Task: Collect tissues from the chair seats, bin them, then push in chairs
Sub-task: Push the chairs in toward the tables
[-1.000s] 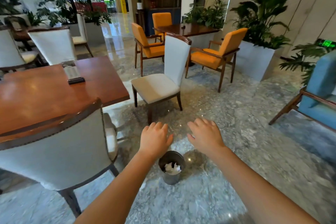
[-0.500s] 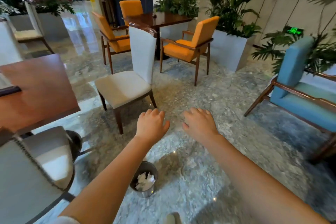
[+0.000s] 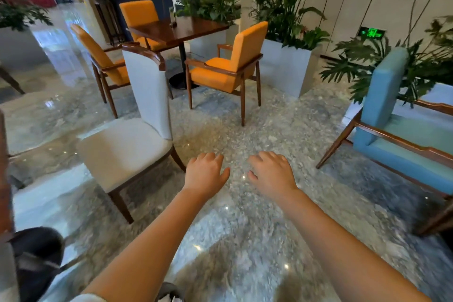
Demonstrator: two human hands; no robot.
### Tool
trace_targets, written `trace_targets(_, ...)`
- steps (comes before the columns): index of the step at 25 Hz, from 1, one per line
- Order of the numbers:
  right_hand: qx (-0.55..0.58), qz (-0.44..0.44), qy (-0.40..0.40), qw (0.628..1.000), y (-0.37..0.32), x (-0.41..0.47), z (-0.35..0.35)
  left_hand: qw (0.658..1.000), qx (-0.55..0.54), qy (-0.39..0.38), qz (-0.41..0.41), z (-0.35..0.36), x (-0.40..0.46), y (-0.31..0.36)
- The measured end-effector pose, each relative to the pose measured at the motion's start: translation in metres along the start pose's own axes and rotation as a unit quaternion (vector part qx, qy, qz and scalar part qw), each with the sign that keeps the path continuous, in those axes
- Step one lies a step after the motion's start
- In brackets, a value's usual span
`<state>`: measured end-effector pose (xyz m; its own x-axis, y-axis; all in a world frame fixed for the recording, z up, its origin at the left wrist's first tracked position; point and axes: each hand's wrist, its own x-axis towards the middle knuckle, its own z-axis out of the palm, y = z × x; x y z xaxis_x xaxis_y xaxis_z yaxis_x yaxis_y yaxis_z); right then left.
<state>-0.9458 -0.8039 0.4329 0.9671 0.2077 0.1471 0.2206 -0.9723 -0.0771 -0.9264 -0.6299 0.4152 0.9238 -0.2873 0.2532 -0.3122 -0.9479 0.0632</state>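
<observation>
Both my arms reach forward over the marble floor. My left hand (image 3: 205,175) and my right hand (image 3: 271,173) hang palm down, fingers loosely curled and apart, holding nothing. A white upholstered chair (image 3: 127,144) stands just left of my left hand, pulled out, its seat bare. Only the rim of the small metal bin (image 3: 169,293) with white tissue in it shows at the bottom edge, under my left forearm. A sliver of the brown table (image 3: 3,179) shows at the far left edge.
Three orange armchairs (image 3: 228,68) surround a dark table (image 3: 179,29) further back. A blue armchair (image 3: 402,135) stands at the right. Planters with large plants (image 3: 286,66) line the wall. A dark object (image 3: 36,255) lies at the lower left.
The view has swung right and moved forward: the brown table and near white chair slid out left, and the bin dropped to the bottom edge. Both hands stay empty.
</observation>
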Motion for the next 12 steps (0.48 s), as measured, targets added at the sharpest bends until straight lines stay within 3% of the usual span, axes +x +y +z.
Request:
trace_targets(6,-0.005,-0.063,0.008,0.998,0.095,0.146,0.007,0.997,0.003,0.035,-0.068,0.036,0.142,0.012)
trace_targets(12,-0.007,-0.18,-0.002,0.984,0.127,0.284,0.02,0.986,0.019,0.036,-0.164,0.058,0.241,-0.017)
